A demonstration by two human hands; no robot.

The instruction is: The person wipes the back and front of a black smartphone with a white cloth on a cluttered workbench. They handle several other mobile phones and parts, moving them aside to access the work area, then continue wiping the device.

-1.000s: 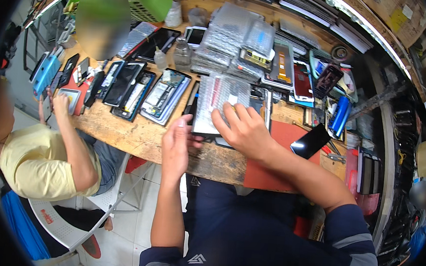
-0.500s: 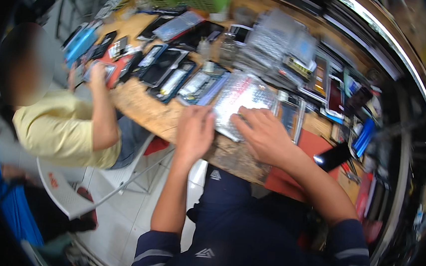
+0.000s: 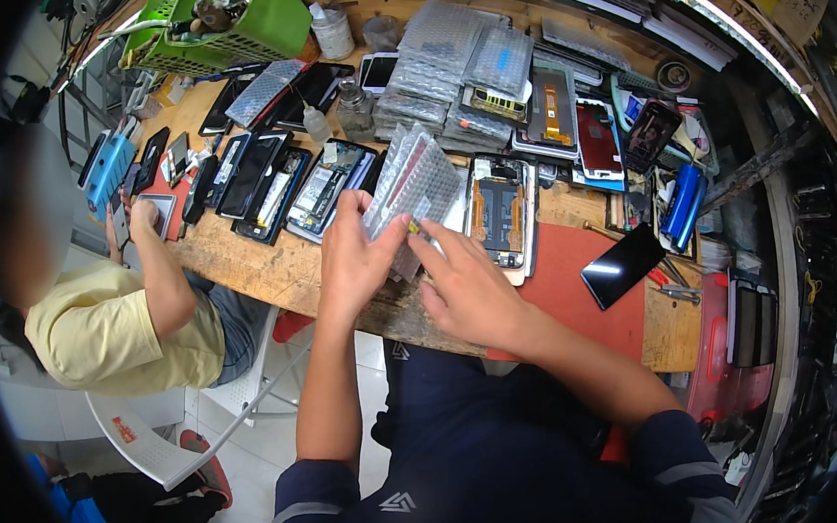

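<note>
My left hand (image 3: 355,257) grips a bubble-wrap packet (image 3: 416,188), raised on edge and tilted above the bench. Its clear, shiny layers fan apart slightly, and something reddish shows through. My right hand (image 3: 471,280) has its fingertips on the packet's near right edge, close to my left thumb. Just right of the packet lies an opened tablet (image 3: 499,214) with a dark battery and orange ribbon cables. An opened phone (image 3: 331,191) with its circuit board showing lies to the left. Behind the packet rises a stack of bubble-wrapped packets (image 3: 434,61).
A red mat (image 3: 574,284) carries a black phone (image 3: 623,266), with pliers (image 3: 676,294) beside it. A green basket (image 3: 260,28) and glass jar (image 3: 354,114) stand at the back left. A person in a yellow shirt (image 3: 109,321) sits at left, handling a device.
The packet has gone from lying flat under my hands to standing tilted in my left grip. My right hand has moved down and left to its edge. The view has shifted.
</note>
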